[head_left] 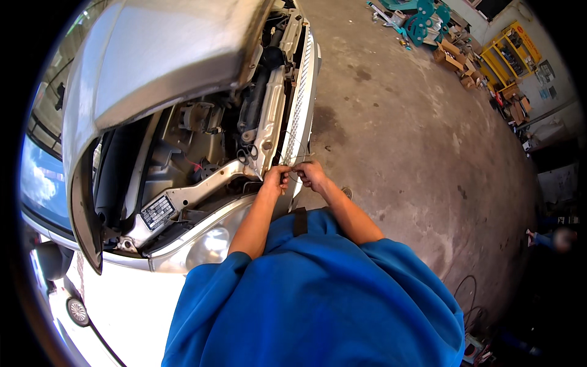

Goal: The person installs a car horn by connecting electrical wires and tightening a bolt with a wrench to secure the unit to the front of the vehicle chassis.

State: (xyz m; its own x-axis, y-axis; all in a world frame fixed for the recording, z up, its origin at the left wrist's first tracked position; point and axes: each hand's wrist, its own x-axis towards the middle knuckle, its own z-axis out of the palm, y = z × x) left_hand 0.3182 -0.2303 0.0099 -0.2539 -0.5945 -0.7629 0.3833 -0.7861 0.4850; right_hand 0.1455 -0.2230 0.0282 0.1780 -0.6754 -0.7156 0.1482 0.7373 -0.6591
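At the front corner of a silver car, my left hand point(276, 177) and my right hand point(310, 175) are close together, fingertips nearly meeting. Both are pinched on a thin wire point(292, 169), whose loose loop arcs up along the white bumper edge point(301, 92). Just above my left hand, a looped-handled tool, apparently scissors point(246, 154), lies on the metal front crossmember point(268, 137). The open engine bay point(195, 122) shows hoses, brackets and a label plate point(157, 212). Below it is the headlight point(211, 244).
The raised hood point(159, 49) overhangs the bay from the left. The concrete floor point(403, 140) spreads rightward to cardboard boxes point(452, 58), a yellow rack point(507, 55) and teal machine parts point(422, 18). A looped hose point(465, 287) lies at lower right. Another vehicle's wheel point(77, 311) shows at lower left.
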